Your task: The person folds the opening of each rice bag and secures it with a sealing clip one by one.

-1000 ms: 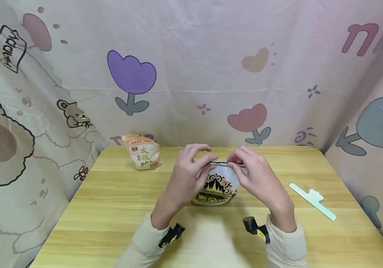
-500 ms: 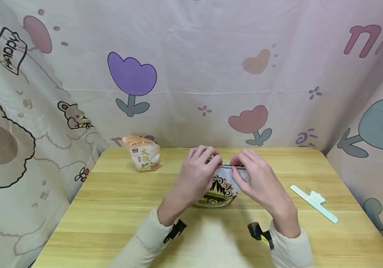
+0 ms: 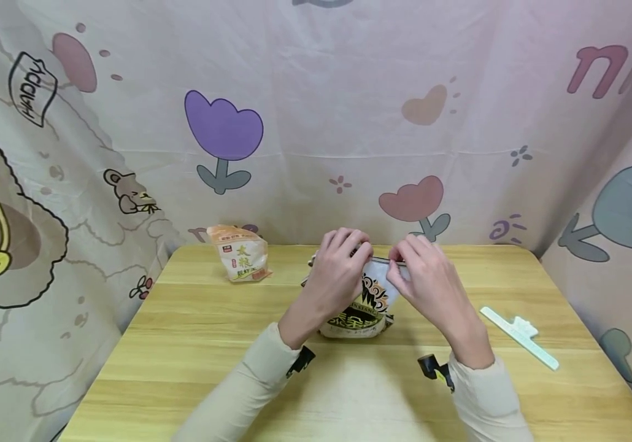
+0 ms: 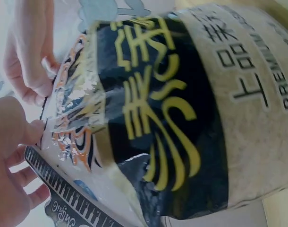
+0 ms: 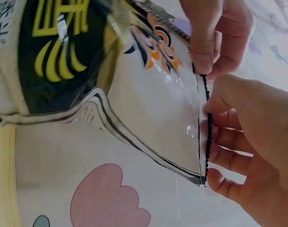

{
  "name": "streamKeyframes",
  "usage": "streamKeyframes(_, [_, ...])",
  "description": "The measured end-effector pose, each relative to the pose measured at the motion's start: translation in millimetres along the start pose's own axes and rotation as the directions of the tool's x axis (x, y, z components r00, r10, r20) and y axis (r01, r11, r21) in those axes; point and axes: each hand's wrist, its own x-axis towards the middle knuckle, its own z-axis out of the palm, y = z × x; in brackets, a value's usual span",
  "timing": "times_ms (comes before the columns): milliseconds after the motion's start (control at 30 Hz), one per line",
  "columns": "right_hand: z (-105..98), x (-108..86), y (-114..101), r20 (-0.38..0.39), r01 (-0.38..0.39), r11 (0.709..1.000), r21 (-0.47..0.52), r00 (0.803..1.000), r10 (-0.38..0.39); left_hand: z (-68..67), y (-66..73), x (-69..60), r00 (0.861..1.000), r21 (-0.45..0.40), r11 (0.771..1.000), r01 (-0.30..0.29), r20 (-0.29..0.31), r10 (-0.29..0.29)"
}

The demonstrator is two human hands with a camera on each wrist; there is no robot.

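Note:
A plastic rice bag [image 3: 354, 316] with a black band and yellow lettering stands upright on the table between the hands. At its top edge, the left hand [image 3: 338, 276] pinches the rim between thumb and fingertips. Close beside it, the right hand [image 3: 432, 282] pinches the same edge, its thumb on the near face. A dark clip-like strip [image 4: 71, 191] with piano keys and the word Music lies along the bag's left upper side, by the left hand's fingers [image 4: 33, 182]. From the head view the left hand mostly hides this strip.
A small orange-and-white packet [image 3: 241, 255] stands at the table's back left. On the right lies a pale green long clip [image 3: 520, 336]. Patterned cloth [image 3: 305, 110] hangs behind the table [image 3: 183, 356] and at both sides.
The left hand has moved right and its fingers have closed on the bag's top edge. The bag's top has risen slightly with both hands. The packet and green clip stay in place.

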Motion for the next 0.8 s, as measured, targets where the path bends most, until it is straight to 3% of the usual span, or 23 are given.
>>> streamKeyframes(300, [3.3,8.3,20.2,0.008,0.021,0.998,-0.051,1.0,-0.021,18.0,-7.0,16.9,1.0,0.101,0.995,0.009,0.019,-0.011])
streamKeyframes(567, [-2.4,13.6,49.4,0.038,0.007,0.997,-0.075,0.999,-0.004,43.1,-10.5,44.4,0.995,0.076,0.997,0.017,0.101,-0.025])
streamKeyframes(800, [-3.3,23.1,77.9,0.054,-0.009,0.998,-0.057,0.998,0.012,70.0,-17.1,67.2,0.993,0.091,0.995,0.038,0.111,-0.048])
